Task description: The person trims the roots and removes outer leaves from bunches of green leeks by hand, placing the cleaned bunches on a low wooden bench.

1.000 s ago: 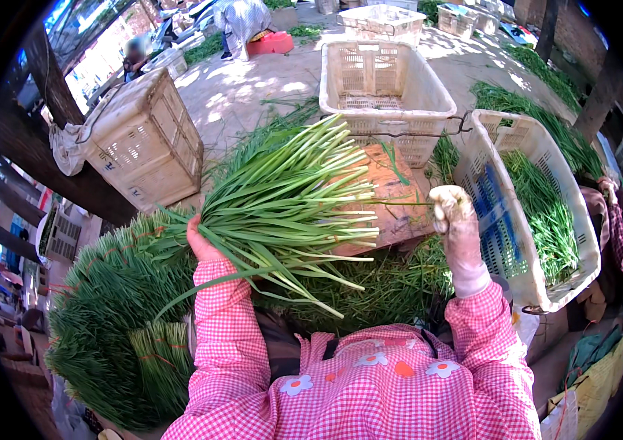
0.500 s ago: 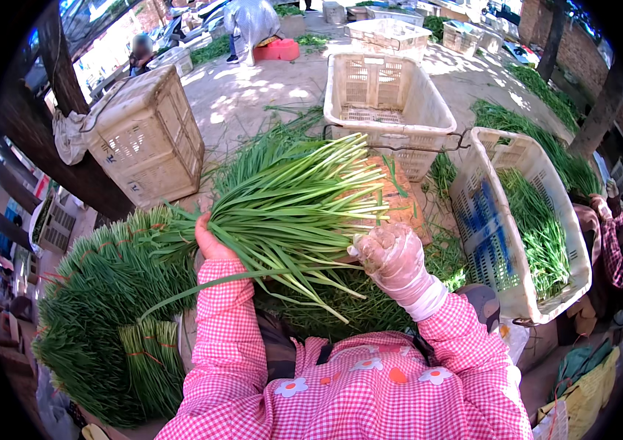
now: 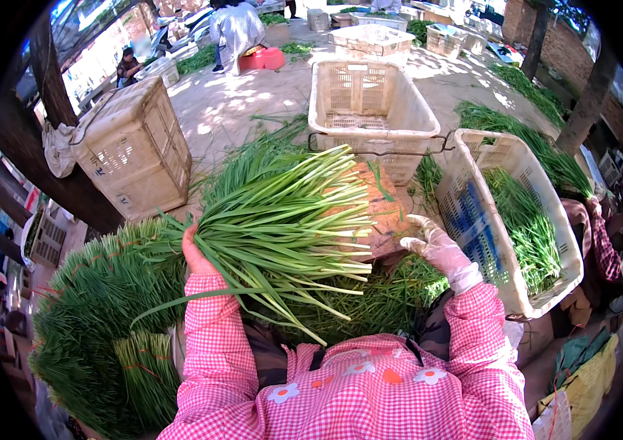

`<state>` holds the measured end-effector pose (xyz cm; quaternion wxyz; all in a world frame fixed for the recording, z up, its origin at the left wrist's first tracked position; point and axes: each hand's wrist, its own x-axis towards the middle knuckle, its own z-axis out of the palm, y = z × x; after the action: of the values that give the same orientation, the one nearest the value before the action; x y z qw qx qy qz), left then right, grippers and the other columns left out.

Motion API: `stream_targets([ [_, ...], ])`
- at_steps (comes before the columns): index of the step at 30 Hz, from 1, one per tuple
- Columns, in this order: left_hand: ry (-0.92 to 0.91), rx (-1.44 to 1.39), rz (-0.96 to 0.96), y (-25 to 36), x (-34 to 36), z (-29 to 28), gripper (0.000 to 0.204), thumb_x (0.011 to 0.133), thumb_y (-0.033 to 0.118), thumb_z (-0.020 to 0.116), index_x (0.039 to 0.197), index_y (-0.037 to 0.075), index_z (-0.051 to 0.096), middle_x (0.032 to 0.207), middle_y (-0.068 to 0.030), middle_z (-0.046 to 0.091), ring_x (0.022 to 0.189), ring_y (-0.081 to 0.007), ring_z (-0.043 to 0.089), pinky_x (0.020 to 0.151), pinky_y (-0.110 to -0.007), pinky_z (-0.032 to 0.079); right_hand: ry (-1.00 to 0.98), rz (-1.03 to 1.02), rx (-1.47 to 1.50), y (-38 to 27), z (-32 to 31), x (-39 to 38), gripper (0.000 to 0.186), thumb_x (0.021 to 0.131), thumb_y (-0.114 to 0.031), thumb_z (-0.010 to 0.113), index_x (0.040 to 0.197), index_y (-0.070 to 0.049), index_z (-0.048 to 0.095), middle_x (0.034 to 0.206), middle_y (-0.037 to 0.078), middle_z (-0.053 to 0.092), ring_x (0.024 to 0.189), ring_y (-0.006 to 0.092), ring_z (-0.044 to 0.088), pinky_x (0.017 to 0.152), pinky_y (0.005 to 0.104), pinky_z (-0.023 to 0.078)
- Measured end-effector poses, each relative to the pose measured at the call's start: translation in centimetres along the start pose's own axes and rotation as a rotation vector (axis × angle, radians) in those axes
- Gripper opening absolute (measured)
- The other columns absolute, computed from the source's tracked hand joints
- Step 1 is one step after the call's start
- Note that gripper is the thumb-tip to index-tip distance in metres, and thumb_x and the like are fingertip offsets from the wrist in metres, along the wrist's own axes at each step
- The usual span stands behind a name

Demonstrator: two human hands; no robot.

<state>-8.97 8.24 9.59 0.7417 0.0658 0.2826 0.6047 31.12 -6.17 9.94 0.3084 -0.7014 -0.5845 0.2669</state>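
Note:
A loose, fanned-out bunch of garlic chives [image 3: 275,220] lies across my left hand [image 3: 196,253], which is closed around its leafy side. Pale stem ends point right, over an orange-brown wooden board [image 3: 388,216]. My right hand [image 3: 437,246], in a thin whitish glove, is held apart from the stems, just right of the board's near corner. Its fingers are spread and nothing is in them. Beside my left arm is a big pile of tied chive bundles [image 3: 99,308], with a smaller tied bundle [image 3: 146,367] at its near side.
Loose green trimmings [image 3: 370,301] lie below the board. An upright crate [image 3: 135,147] stands at left, an open crate [image 3: 377,136] ahead, and a crate holding chives [image 3: 465,220] at right. A co-worker's hand [image 3: 594,207] is at far right; another person [image 3: 237,33] sits behind a red seat.
My right hand has gone from closed to spread and moved right, away from the stems. My left hand keeps hold of the chives. The whole view has shifted slightly.

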Motion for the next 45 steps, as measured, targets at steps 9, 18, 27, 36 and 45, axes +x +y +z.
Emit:
stream_targets([
  [9, -0.045, 0.009, -0.072, -0.3, 0.5, -0.6, 0.033, 0.071, 0.029, 0.057, 0.093, 0.005, 0.059, 0.093, -0.0130, 0.063, 0.081, -0.0297, 0.059, 0.073, -0.043, 0.050, -0.066, 0.004, 0.833, -4.0, 7.0, 0.8, 0.010, 0.084, -0.014, 0.060, 0.089, -0.005, 0.058, 0.071, -0.002, 0.058, 0.056, 0.0035, 0.047, 0.049, 0.0163, 0.034],
  [18, -0.004, 0.004, -0.016, 0.2, -0.1, -0.5, 0.032, 0.072, 0.027, 0.056, 0.094, 0.005, 0.059, 0.092, -0.0132, 0.063, 0.081, -0.0304, 0.059, 0.073, -0.044, 0.050, -0.102, 0.062, 0.669, -0.6, 3.8, 1.2, 0.027, 0.085, -0.029, 0.057, 0.101, -0.006, 0.057, 0.080, -0.003, 0.058, 0.061, 0.0043, 0.043, 0.059, 0.0201, 0.037],
  [27, -0.047, -0.006, -0.063, -0.8, -0.6, 0.0, 0.032, 0.070, 0.028, 0.059, 0.094, 0.005, 0.059, 0.092, -0.0125, 0.063, 0.082, -0.0302, 0.059, 0.075, -0.044, 0.050, -0.189, -0.694, -0.237, -1.3, 9.2, 0.0, 0.032, 0.086, -0.002, 0.047, 0.119, -0.001, 0.049, 0.117, 0.010, 0.054, 0.105, 0.0188, 0.052, 0.095, 0.0307, 0.039],
  [36, -0.045, 0.004, -0.011, -1.0, -0.4, -0.1, 0.034, 0.071, 0.029, 0.057, 0.094, 0.004, 0.058, 0.092, -0.0133, 0.062, 0.082, -0.0310, 0.059, 0.075, -0.045, 0.049, -0.026, 0.241, 1.518, -3.0, 8.9, -0.2, 0.013, 0.086, -0.012, 0.049, 0.098, -0.006, 0.053, 0.093, 0.005, 0.058, 0.088, 0.0188, 0.056, 0.079, 0.0327, 0.046],
  [45, -0.019, -0.061, 0.060, 0.0, 0.2, -0.6, 0.030, 0.072, 0.028, 0.055, 0.091, 0.005, 0.059, 0.090, -0.0116, 0.063, 0.080, -0.0297, 0.059, 0.074, -0.043, 0.050, 0.110, -0.012, 0.711, -2.9, 1.3, -2.4, 0.020, 0.091, -0.025, 0.046, 0.087, -0.008, 0.055, 0.080, -0.003, 0.053, 0.069, 0.0064, 0.045, 0.065, 0.0219, 0.036],
])
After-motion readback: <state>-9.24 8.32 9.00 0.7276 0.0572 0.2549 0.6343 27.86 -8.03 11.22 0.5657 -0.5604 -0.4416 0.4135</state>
